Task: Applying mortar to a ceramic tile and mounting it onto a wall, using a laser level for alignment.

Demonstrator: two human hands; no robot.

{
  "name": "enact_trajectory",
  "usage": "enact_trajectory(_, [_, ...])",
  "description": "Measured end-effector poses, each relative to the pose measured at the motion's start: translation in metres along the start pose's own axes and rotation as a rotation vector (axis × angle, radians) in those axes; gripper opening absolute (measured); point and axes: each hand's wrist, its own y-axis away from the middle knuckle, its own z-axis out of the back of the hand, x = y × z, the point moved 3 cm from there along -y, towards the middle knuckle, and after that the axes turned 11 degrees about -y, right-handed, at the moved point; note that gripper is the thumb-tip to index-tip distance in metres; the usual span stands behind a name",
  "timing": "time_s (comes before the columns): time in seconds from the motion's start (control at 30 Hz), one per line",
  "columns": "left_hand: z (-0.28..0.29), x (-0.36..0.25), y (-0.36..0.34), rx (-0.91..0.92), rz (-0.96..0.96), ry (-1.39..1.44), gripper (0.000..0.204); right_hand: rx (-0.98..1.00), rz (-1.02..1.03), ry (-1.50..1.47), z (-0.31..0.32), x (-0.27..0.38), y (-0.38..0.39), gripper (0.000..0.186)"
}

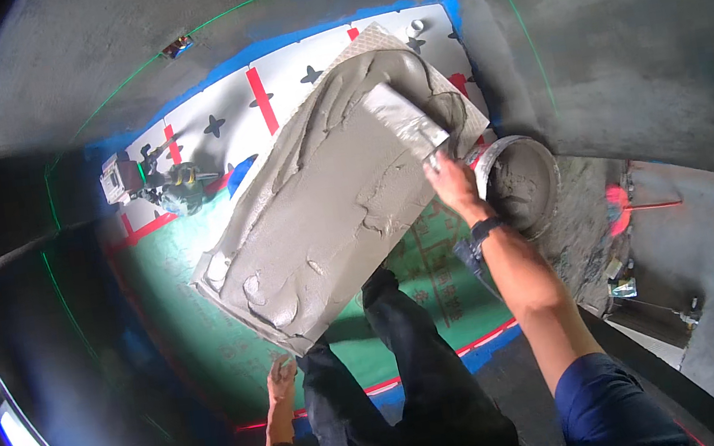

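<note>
Gray walls (628,11) crossed by green laser lines (51,197) surround green floor sheeting (174,285). Lying diagonally across the frame's centre is a large tile (374,36), its upturned face coated with gray mortar (325,191). At upper centre, the right hand (455,184) is closed around a flat trowel (405,120) over the coating. By the tile's lower corner, the left hand (280,380) has bent fingers; whether it grips the edge I cannot tell. Right of centre stands a mortar bucket (484,170); white panels (225,95) with red strips (262,101) span the upper part.
</note>
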Motion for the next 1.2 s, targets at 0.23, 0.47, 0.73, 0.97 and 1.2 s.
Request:
enact_trajectory(0.23, [-0.056,-0.095,-0.011,0.036,0.043,0.196,0.043,0.158,-0.564,-1.205,-0.01,-0.034,0.041,0.025])
enact_trajectory(0.47, [-0.081,-0.149,0.008,0.119,0.063,-0.134,0.051,0.346,0.228,-0.468,-0.105,0.015,0.2,0.031])
enact_trajectory(0.73, [-0.1,-0.077,0.031,0.065,-0.013,-0.198,0.042,0.269,0.136,0.062,-0.052,-0.036,0.168,0.039])
enact_trajectory(0.97, [-0.137,-0.074,0.049,0.164,0.179,0.195,0.022,-0.363,0.067,-0.113,0.073,-0.129,0.059,0.039])
enact_trajectory(1.2, [-0.17,-0.108,0.028,0.144,-0.064,-0.201,0.032,-0.165,0.182,-0.414,0.03,-0.141,0.088,0.039])
